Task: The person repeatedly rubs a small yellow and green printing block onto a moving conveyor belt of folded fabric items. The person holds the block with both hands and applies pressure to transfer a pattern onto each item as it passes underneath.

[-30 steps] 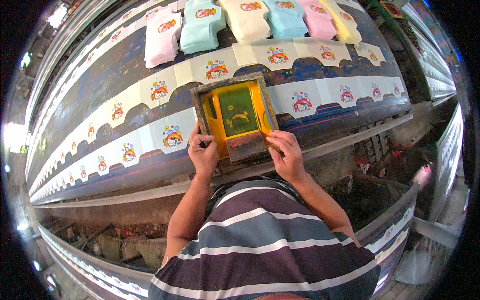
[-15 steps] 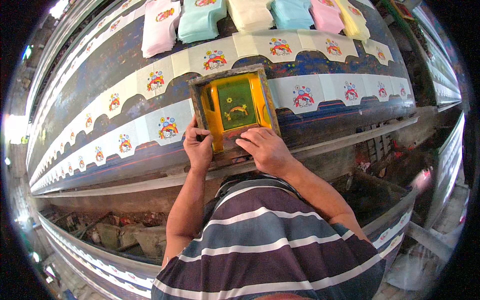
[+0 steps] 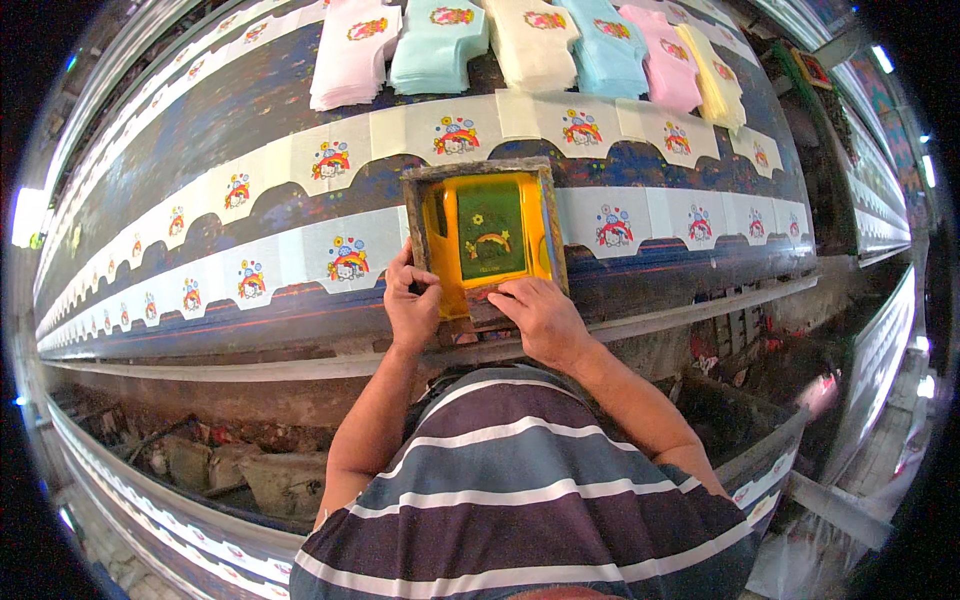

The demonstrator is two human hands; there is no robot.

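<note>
On the silkscreen (image 3: 488, 228), my left hand (image 3: 412, 308) clamps 7 o'clock; right hand (image 3: 546, 324) at 5, grip unclear. Uneven pull could skew it.

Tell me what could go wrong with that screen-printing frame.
The left hand touches the left side of the wooden screen-printing frame; a nudge might shift it and misalign a print. Yellow ink inside, if wet, could get on the right hand at the near edge. Inky fingers might then smudge the printed pale sheet to the left.
</note>
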